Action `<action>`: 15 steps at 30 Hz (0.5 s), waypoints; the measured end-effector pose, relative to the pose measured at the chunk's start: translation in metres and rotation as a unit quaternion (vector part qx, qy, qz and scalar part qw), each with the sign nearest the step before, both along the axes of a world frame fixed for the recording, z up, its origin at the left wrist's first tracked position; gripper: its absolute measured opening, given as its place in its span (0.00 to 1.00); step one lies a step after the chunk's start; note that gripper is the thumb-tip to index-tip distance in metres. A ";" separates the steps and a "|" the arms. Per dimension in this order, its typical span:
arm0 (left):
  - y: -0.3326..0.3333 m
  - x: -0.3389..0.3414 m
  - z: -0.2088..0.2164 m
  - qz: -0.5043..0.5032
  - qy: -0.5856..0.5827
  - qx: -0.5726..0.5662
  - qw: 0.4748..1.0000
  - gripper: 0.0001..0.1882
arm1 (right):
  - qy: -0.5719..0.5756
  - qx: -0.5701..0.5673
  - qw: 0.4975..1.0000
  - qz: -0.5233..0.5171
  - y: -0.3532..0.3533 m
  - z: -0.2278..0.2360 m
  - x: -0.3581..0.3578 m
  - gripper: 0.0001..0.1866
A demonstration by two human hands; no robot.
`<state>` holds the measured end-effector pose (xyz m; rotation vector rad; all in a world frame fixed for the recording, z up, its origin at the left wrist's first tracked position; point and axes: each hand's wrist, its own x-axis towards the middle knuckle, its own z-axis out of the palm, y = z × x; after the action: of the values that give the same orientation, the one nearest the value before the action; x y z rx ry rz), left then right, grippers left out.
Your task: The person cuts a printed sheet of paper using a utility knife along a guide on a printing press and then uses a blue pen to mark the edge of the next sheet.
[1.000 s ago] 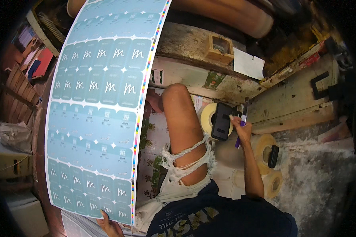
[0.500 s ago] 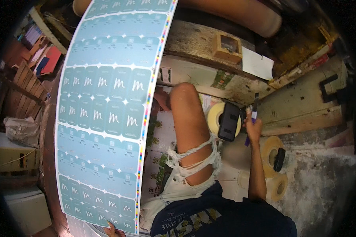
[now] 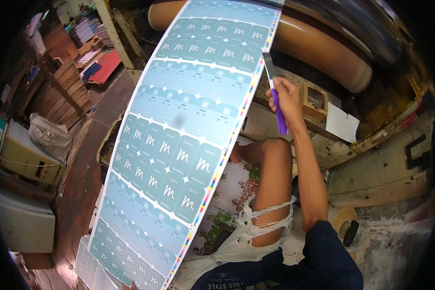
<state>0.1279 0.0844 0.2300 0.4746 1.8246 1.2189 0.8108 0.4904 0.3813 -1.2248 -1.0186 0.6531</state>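
A long printed sheet (image 3: 179, 121), teal and pale blue with a colour strip down its right edge, runs from a roller at the far side to the lower edge of the view. At its near end my left hand (image 3: 129, 286) pinches the border; only a bit of the fingers shows. My right hand (image 3: 287, 99) is closed around a purple-handled cutter knife (image 3: 279, 116). The knife's blade (image 3: 268, 66) points away from me, its tip at the sheet's right edge, near the far rollers. Whether it has entered the sheet I cannot tell.
A brown roller (image 3: 326, 53) and a dark roller (image 3: 367, 29) span the far side. Below them are a small wooden box (image 3: 314, 112) and white paper (image 3: 342, 123). More printed sheets (image 3: 85, 263) lie under the near end. A plastic bag (image 3: 50, 133) sits left.
My right hand has risen from beside my knee to the sheet's right edge, bringing the knife along. The view has shifted, showing more of the rollers. My left hand stays at the near end.
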 end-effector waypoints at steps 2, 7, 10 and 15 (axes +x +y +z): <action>-0.007 0.010 -0.011 -0.054 0.005 -0.028 0.998 0.45 | -0.010 -0.059 0.998 0.025 -0.009 -0.012 -0.003 0.18; -0.031 -0.016 -0.013 -0.038 -0.010 -0.060 0.997 0.45 | -0.027 -0.124 0.991 0.050 -0.046 -0.003 -0.038 0.15; -0.027 -0.011 0.004 0.025 -0.065 -0.102 0.992 0.40 | -0.247 0.023 0.965 -0.084 -0.038 0.000 -0.019 0.14; -0.049 -0.039 -0.012 -0.090 0.027 -0.137 0.986 0.31 | -0.667 0.135 0.732 -0.025 0.032 0.031 0.016 0.33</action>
<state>0.0888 0.0349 0.2176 0.5056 1.9140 0.8261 0.8265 0.5227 0.4119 -1.3827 -2.1397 -0.6131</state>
